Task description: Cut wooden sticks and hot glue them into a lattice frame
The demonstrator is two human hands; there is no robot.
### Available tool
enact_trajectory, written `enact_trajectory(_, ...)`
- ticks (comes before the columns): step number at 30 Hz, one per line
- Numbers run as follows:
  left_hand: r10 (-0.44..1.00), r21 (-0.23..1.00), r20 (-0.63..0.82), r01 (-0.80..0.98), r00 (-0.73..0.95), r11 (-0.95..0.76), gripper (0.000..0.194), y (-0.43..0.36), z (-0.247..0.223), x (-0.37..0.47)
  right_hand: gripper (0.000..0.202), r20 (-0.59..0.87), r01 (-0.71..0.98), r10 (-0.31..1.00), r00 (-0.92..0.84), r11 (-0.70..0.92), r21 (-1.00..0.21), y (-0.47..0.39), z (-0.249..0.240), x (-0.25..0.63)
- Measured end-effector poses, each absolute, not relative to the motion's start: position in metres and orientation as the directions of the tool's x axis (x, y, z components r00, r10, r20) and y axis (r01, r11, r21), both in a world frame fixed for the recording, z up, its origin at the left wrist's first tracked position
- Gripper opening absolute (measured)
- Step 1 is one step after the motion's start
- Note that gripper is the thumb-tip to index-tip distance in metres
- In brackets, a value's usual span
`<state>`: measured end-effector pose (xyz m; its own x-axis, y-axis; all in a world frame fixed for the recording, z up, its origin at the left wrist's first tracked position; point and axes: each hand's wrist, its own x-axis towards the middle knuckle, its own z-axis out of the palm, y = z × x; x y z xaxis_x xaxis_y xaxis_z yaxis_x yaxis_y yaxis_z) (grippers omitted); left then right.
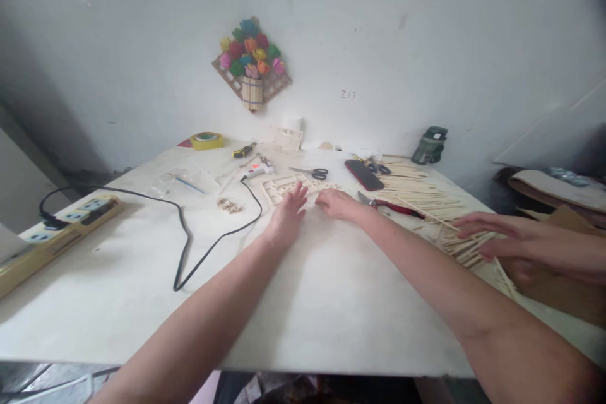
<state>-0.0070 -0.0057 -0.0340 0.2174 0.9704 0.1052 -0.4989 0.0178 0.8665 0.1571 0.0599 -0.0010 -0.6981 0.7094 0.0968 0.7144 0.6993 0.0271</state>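
My left hand (288,213) is open, its fingers stretched beside a pale wooden lattice frame (272,190) lying flat on the table. Close by on the right, my right hand (335,203) rests low over the table with its fingertips curled together. Whatever they may hold is hidden. Small pale cut pieces (326,184) lie just beyond both hands. Behind the frame are black-handled scissors (318,173) and a white glue gun (259,168), its black cord looping left. Red-handled pruning shears (395,205) lie right of my right hand.
A co-worker's hand (514,237) reaches in from the right over many thin wooden sticks (426,189). A dark phone (363,175), a bottle (430,145), yellow tape (207,141) and a utility knife (244,150) lie farther back. A power strip (71,230) sits left; flower decoration (252,63) hangs above.
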Motion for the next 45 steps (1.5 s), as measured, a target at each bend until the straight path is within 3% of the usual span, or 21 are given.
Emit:
enact_trajectory(18,0.973,0.898,0.083,-0.440,0.214,0.021,0.055,-0.005,-0.031,0.000,0.039,-0.034,0.779,0.779,-0.626,0.626,0.017,0.062,0.018,0.162)
enact_trajectory(26,0.974,0.939,0.070,-0.343,0.215,0.008,0.056,-0.004,-0.020,0.014,0.022,-0.063,0.834,0.834,-0.549,0.551,0.020,0.050,0.038,0.189)
enact_trajectory(31,0.973,0.951,0.118,-0.305,0.201,-0.052,0.056,-0.003,-0.020,0.039,0.024,-0.077,0.849,0.848,-0.524,0.528,0.033,0.029,0.050,0.222)
enact_trajectory(38,0.957,0.943,0.139,-0.329,0.255,-0.050,0.055,-0.006,-0.023,0.073,0.019,-0.163,0.860,0.845,-0.509,0.510,-0.038,0.004,0.063,0.278)
enact_trajectory(45,0.956,0.941,0.126,-0.337,0.264,-0.031,0.052,-0.008,-0.027,0.076,0.015,-0.433,0.909,0.858,-0.278,0.380,0.170,-0.017,0.064,0.318)
